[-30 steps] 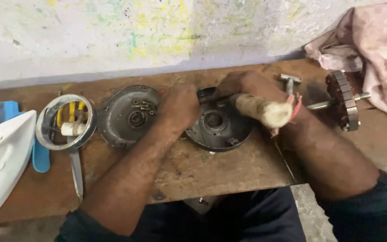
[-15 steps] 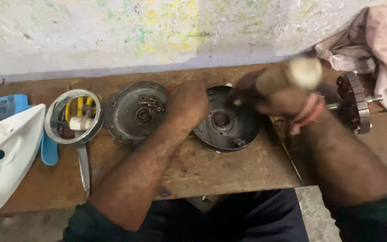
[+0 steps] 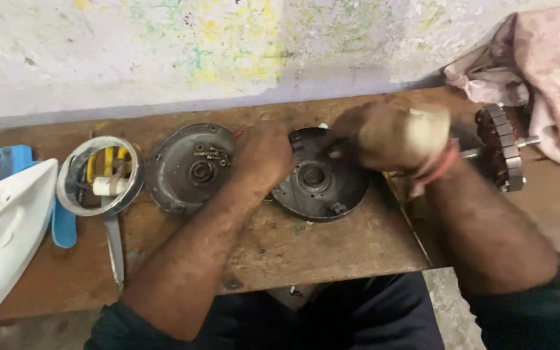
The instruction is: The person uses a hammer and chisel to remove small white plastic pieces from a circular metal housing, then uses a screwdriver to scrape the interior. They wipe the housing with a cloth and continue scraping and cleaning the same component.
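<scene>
My left hand (image 3: 263, 155) presses on the left rim of a dark round metal motor cover (image 3: 325, 191) lying on the wooden bench (image 3: 306, 249). My right hand (image 3: 383, 133) is closed around a tool with a pale wooden handle (image 3: 427, 128), held over the cover's upper right edge. The tool's tip is hidden behind my fingers, and this hand is blurred. A red band sits at that wrist.
A second round cover (image 3: 186, 170) with loose screws lies to the left. Beside it are a metal ring (image 3: 100, 175) around a yellow tool, a flat blade (image 3: 114, 249), a white iron (image 3: 1, 227) and a blue piece (image 3: 1, 162). A rotor (image 3: 500, 146) and pink cloth (image 3: 545, 65) sit on the right.
My right hand lifted the wooden-handled tool up half a second ago and has brought it back down over the cover. My left hand stayed on the cover's rim.
</scene>
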